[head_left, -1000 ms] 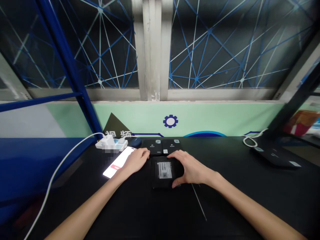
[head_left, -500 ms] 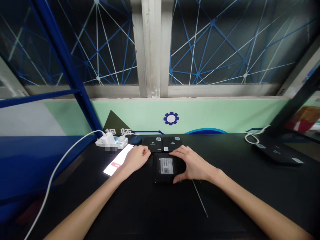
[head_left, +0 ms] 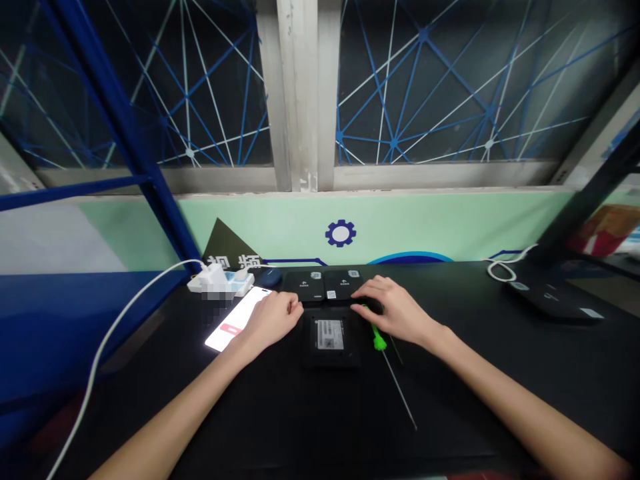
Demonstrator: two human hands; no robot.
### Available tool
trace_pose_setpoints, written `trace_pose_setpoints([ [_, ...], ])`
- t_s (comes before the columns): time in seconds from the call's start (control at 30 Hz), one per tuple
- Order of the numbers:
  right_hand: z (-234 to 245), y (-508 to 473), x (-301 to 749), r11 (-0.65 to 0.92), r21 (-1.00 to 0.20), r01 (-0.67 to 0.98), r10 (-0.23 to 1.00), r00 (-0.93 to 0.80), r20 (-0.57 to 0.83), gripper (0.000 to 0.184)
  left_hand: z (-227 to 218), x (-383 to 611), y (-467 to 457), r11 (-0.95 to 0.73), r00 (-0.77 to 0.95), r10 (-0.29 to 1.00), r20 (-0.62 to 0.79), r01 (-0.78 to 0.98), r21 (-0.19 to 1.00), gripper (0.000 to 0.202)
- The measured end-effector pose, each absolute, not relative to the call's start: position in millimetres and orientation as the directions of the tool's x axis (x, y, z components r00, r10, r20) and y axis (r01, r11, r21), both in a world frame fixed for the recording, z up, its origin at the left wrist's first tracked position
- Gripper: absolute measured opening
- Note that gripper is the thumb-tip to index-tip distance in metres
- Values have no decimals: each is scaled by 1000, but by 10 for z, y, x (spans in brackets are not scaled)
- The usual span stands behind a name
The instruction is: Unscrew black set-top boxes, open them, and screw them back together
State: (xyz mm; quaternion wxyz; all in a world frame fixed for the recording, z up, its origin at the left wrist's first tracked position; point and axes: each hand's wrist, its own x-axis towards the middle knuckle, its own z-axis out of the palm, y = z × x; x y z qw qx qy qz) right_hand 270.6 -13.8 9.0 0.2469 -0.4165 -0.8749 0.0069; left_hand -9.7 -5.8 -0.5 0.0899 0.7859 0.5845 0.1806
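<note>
A black box-shaped device (head_left: 345, 359) with a white printed label lies flat on the table in front of me. My left hand (head_left: 277, 319) rests at its upper left, fingers curled into a loose fist, with nothing visible in them. Under that wrist is a phone (head_left: 225, 329) with a bright white screen. To the right of the device, my right hand (head_left: 397, 308) is open, thumb and fingers apart. It hovers over a screwdriver (head_left: 379, 341) with a green handle and a long thin shaft. A second thin metal shaft (head_left: 396, 350) shows beside it, its upper end hidden by the hand.
Two black boxes (head_left: 304, 285) lie side by side behind the labelled device. A white power strip (head_left: 225, 283) with plugs and a cable stands at the back left, near a dark blue rounded object (head_left: 271, 276). Another black device (head_left: 553, 301) and a white cable (head_left: 501, 270) are at right.
My right hand has let go of the labelled device and moved right and slightly up. The screwdriver's green handle has come into sight. My left hand has hardly moved.
</note>
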Motion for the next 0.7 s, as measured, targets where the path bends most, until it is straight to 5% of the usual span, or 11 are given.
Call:
trace_pose_setpoints([
  [0.3, 106, -46, 2847, 333, -161, 929, 904, -267, 334, 39, -9, -76, -109, -386, 355, 922, 153, 849, 360, 36],
  [0.7, 92, -75, 2802, 312, -249, 917, 940, -259, 222, 44, -5, -64, -134, -438, 405, 899, 165, 839, 324, 29],
])
